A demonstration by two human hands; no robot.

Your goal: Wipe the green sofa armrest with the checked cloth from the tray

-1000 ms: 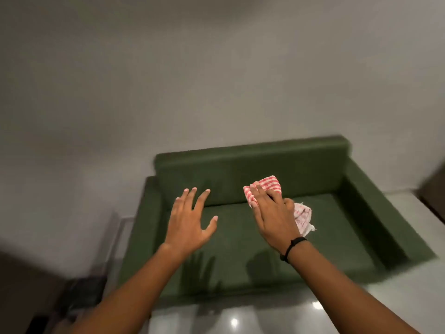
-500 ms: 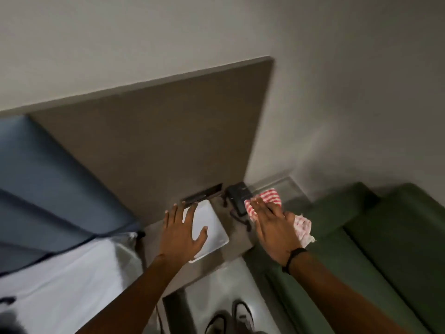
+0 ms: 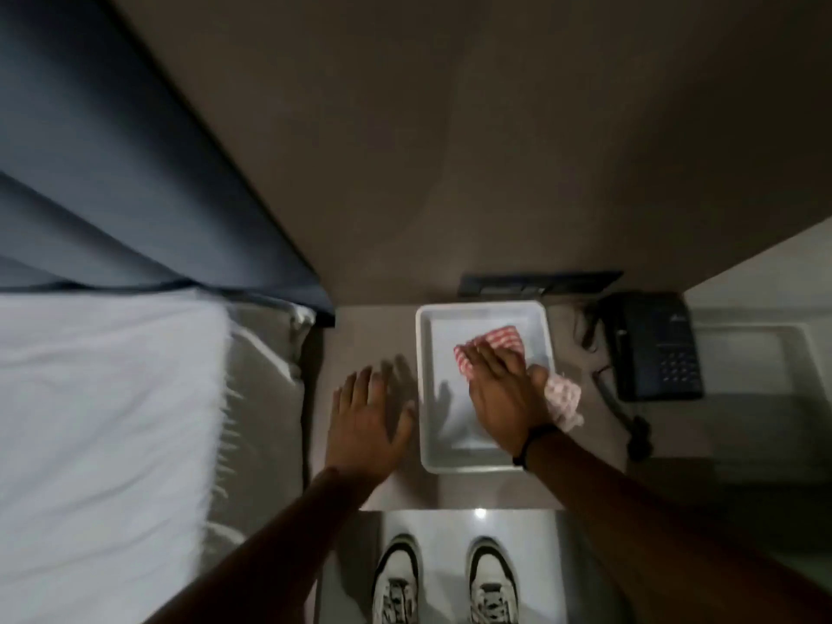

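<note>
The red-and-white checked cloth (image 3: 497,343) is under my right hand (image 3: 504,394), which holds it over the white tray (image 3: 432,398) on the bedside table. One end of the cloth (image 3: 562,400) hangs past the tray's right rim. My left hand (image 3: 367,418) hovers open, fingers spread, above the table just left of the tray. The green sofa is out of view.
A dark telephone (image 3: 653,349) with its cord lies right of the tray. A bed with white sheets (image 3: 103,421) and a dark headboard (image 3: 112,173) fills the left. My two shoes (image 3: 443,583) stand on the glossy floor below the table edge.
The view swung left from the green sofa to the bedside table. My right hand carried the cloth along and now holds it over the tray; my left hand stayed open.
</note>
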